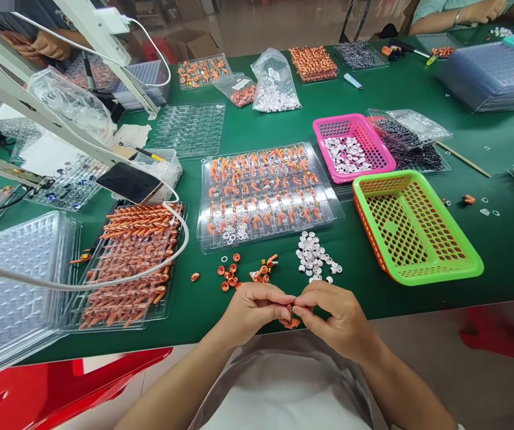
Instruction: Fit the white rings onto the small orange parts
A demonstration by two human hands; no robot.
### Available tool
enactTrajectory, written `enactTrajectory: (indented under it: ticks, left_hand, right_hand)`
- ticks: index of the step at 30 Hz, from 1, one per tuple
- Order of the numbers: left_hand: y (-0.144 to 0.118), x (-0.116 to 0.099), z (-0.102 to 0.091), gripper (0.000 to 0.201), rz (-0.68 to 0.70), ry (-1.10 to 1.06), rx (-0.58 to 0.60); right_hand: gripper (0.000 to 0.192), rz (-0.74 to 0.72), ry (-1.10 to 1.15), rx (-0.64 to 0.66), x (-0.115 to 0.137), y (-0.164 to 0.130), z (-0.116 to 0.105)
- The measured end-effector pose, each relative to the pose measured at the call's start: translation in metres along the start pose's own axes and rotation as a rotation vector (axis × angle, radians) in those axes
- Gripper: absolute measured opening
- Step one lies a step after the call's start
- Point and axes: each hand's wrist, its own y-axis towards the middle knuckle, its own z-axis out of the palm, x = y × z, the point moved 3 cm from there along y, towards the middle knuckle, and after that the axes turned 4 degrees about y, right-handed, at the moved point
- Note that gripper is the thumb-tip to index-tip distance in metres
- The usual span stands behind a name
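Close to my body, at the table's front edge, my left hand (261, 307) and my right hand (328, 313) meet fingertip to fingertip. Between them is a small orange plastic part (291, 323), pinched by the left fingers. The right thumb and fingers are closed at its upper end; whether they hold a separate tiny piece is hidden. Just beyond lie a few orange and yellow parts (263, 270), small orange cups (227, 276) and a heap of white round discs (314, 254). Behind these, a clear tray (328, 209) carries rows of curved orange pieces and some white rings.
A green basket (458, 272) and a pink basket (379, 158) with white discs stand right. Stacked trays of orange parts (126, 269) lie left, under a white cable (187, 239) and phone (129, 182). Bags (274, 83) lie behind. Other people's hands (485, 11) show at the far side.
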Motion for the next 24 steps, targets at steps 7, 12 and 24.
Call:
enactTrajectory:
  ticks: [7,12,24]
  left_hand:
    - [0.0,-0.001,0.0,0.014,0.044,0.01,0.004]
    - [0.0,-0.001,0.001,0.014,0.001,0.025,-0.045]
    - [0.008,0.002,-0.001,0.011,0.0,0.041,-0.242]
  right_hand:
    - [0.009,-0.006,0.042,0.026,0.002,0.001,0.0]
    - [0.012,0.013,0.015,0.017,-0.002,0.002,0.002]
    - [0.028,0.238,0.076,-0.001,-0.009,0.004,0.0]
